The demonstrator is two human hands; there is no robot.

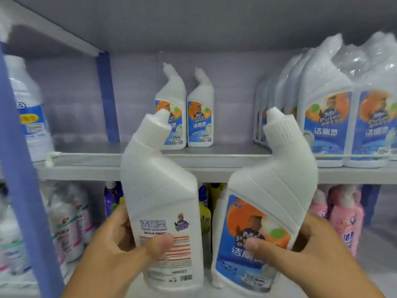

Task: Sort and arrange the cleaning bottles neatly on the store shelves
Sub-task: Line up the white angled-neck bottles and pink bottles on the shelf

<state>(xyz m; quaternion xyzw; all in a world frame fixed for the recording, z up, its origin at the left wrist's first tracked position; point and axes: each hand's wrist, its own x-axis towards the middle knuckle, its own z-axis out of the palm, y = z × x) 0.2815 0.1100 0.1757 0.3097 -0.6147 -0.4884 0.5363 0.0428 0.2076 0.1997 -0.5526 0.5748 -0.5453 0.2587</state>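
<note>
**Two bottles in hand, shelf maybe half stocked**

So rn both hands are full. Left hand (120, 244) is wrapped round a white angled-neck cleaner bottle (163, 201), thumb across the back label w/ the barcode showing, so that one's facing the wrong way. Right hand (300, 250) grips a second bottle (264, 211) of the same kind, thumb on the blue/orange front label, facing us. Both are held up near the camera, just in front of the middle shelf (214, 162) edge, necks tilted toward each other, bodies a bit apart.

What looks done imo: two matching bottles (184, 117) stand side by side at the far back mid-shelf, labels forward. On the right there's a tight row of shrink-wrapped ones (328, 108) running front to back, pretty tidy.

What's left: big bare stretch of shelf between the back pair and the wrapped row, plus the near front. These two prob go there, and the left one needs a spin so the label faces out. Lower shelf has pink bottles (341, 214) on the right and other stuff on the left, too blurry to judge tbh.
</note>
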